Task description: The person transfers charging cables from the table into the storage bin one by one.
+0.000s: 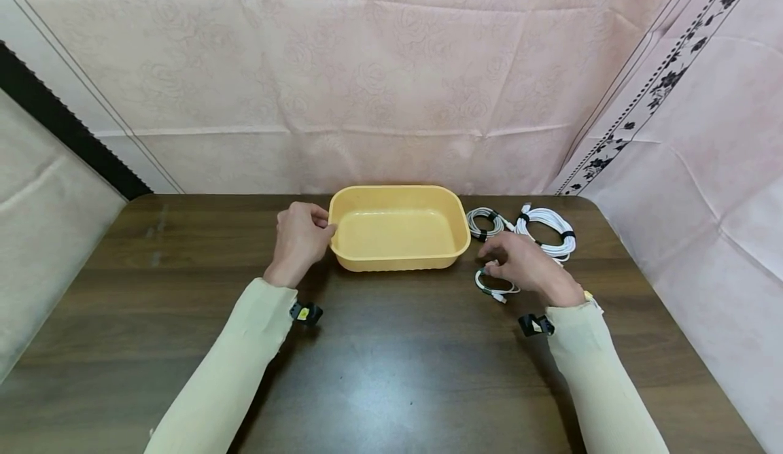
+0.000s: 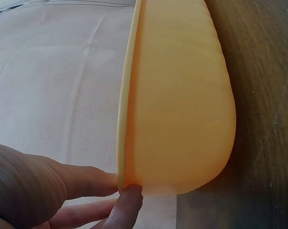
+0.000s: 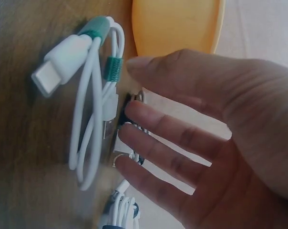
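A yellow plastic basin (image 1: 400,233) stands at the back middle of the table. My left hand (image 1: 300,242) pinches its left rim, the thumb on the outside of the wall in the left wrist view. Close to the basin's right side, my right hand (image 1: 531,264) hovers over a short white cable (image 3: 70,57), coiled and bound with green ties. The fingers of that hand are spread and loosely bent, with nothing between thumb and fingertips. Part of the short cable is covered by the hand in the head view.
Behind the right hand lie a smaller coiled cable (image 1: 472,219) and a larger white coiled cable (image 1: 553,217), both with black ties. The brown wooden table (image 1: 379,359) meets a patterned cloth (image 1: 391,87) at its back edge.
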Tool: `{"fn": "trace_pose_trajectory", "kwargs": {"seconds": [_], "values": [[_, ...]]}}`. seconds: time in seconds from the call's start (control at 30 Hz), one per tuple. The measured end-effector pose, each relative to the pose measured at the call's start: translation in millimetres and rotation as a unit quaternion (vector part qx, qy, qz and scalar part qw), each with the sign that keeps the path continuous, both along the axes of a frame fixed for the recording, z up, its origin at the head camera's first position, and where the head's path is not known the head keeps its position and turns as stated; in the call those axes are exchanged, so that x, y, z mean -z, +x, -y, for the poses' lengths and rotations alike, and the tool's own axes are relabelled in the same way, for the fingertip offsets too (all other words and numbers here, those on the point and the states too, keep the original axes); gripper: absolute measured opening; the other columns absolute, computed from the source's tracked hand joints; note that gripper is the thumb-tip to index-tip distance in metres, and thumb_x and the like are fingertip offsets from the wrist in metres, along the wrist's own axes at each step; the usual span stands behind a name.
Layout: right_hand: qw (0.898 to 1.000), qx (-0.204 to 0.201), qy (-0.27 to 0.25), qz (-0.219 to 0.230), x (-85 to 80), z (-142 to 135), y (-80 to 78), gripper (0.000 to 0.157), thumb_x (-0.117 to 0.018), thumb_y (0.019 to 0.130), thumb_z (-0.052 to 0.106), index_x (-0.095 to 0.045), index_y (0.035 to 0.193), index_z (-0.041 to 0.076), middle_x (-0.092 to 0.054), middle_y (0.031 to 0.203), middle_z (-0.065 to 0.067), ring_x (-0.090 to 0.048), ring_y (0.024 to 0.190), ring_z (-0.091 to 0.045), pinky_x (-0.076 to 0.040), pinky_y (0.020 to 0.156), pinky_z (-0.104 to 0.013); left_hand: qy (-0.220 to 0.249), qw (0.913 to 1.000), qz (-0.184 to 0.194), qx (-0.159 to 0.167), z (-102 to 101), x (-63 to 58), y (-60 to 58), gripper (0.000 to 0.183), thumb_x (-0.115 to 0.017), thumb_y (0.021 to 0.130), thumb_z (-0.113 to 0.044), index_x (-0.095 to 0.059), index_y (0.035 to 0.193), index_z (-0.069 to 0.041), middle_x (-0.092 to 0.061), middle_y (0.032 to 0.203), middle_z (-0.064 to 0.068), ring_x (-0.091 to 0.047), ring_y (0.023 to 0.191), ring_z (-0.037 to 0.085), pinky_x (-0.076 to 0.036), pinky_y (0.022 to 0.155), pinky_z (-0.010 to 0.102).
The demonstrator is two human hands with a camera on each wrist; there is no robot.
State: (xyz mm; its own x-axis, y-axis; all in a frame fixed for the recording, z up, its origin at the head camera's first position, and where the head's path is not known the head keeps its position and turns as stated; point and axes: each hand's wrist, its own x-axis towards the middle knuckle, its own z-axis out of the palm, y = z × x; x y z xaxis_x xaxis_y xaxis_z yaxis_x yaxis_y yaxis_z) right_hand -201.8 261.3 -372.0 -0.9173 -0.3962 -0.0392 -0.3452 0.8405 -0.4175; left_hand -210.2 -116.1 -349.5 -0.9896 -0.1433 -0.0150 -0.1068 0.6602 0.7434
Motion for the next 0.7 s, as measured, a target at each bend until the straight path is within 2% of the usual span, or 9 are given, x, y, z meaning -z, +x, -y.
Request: {"fn": "trace_pose_trajectory", "kwargs": {"seconds": [0.3,0.7], "values": [[0.999,-0.043,0.004,-0.015,4.3,0.0,-2.0,0.021,-0.079,0.079,0.003,-0.077,0.099,0.010,-0.075,0.099,-0.004,-0.065,0.094,-0.026,-0.050,0.081,-0.038,-0.009,0.9998,-0.016,-0.002,0.2,-0.7,0.7,0.023,-0.072,0.094,-0.013,-0.074,0.112,0.000,-0.071,0.099,0.015,-0.066,0.085,0.025,-0.057,0.070,0.033],[0.999,-0.040,0.016,-0.010,5.7,1.3,-0.9,0.022,-0.078,0.080,0.002,-0.078,0.100,0.012,-0.075,0.102,-0.002,-0.066,0.098,-0.026,-0.050,0.085,-0.040,0.003,1.0000,0.001,-0.006,0.7,-1.7,0.4,0.023,-0.072,0.094,-0.014,-0.072,0.113,0.000,-0.070,0.101,0.015,-0.065,0.086,0.026,-0.058,0.070,0.033]]}}
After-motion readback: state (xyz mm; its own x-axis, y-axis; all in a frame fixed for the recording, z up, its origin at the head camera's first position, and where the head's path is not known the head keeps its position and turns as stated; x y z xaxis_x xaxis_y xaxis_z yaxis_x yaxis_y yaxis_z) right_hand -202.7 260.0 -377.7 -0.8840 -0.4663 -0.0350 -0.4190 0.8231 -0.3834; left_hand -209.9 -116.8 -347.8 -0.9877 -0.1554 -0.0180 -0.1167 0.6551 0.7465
